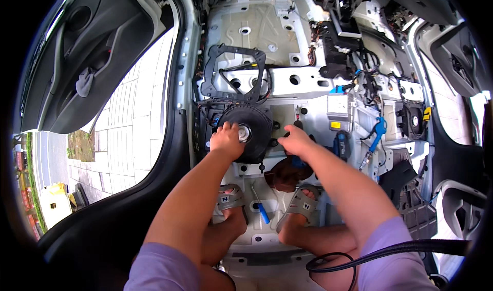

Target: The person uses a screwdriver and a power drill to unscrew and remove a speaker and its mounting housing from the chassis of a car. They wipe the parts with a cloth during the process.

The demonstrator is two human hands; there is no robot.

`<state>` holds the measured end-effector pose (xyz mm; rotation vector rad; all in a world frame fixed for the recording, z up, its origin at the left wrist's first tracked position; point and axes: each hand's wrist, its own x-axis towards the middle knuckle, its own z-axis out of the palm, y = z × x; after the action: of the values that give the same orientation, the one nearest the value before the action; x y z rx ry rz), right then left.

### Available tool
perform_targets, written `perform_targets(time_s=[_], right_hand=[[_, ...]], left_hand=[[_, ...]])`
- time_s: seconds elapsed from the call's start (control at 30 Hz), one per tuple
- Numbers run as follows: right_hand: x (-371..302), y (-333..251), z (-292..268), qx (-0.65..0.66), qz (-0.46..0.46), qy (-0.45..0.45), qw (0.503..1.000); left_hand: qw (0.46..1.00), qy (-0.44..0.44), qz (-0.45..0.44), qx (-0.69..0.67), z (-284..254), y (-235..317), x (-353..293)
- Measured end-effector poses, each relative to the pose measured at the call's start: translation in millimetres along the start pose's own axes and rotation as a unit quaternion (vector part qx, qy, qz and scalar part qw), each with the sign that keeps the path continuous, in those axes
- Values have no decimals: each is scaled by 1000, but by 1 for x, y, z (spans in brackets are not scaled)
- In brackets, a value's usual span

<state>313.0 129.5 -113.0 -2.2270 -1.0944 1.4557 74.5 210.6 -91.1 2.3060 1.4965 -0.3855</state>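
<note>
My left hand (pixel 228 141) lies over a round black speaker-like disc (pixel 259 122), its bent fingers gripping beside the silver hub (pixel 243 132). Right of the disc, my right hand (pixel 295 141) is closed near small black knobs at its edge; whatever it holds is hidden by the fingers. Just beyond that hand, a screwdriver-like tool (pixel 298 115) with a thin shaft and some red on it points away from me. A black angular frame (pixel 209 71) stands behind the disc. Between my sandalled feet lies a tool with a blue handle (pixel 263 213).
Bare metal car floor (pixel 246 31) spreads ahead. To the right are a silver box (pixel 339 108), a blue-black battery-like block (pixel 341 144), a blue air gun (pixel 379 129) and loose wiring. A thick black cable (pixel 405 247) crosses my right arm. An open door (pixel 87 60) stands left.
</note>
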Motion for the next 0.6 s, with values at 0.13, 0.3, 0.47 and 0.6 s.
perform_targets(time_s=[0.13, 0.3, 0.47, 0.6], right_hand=[[30, 24, 74, 213, 37, 17, 976], [14, 12, 93, 349, 21, 9, 937], [17, 30, 102, 455, 2, -13, 891], [7, 25, 90, 434, 5, -48, 900]], left_hand=[[999, -26, -8, -28, 2, 2, 12], [997, -55, 4, -53, 4, -2, 21], [995, 42, -12, -89, 30, -13, 27], [992, 44, -17, -113, 27, -18, 26]])
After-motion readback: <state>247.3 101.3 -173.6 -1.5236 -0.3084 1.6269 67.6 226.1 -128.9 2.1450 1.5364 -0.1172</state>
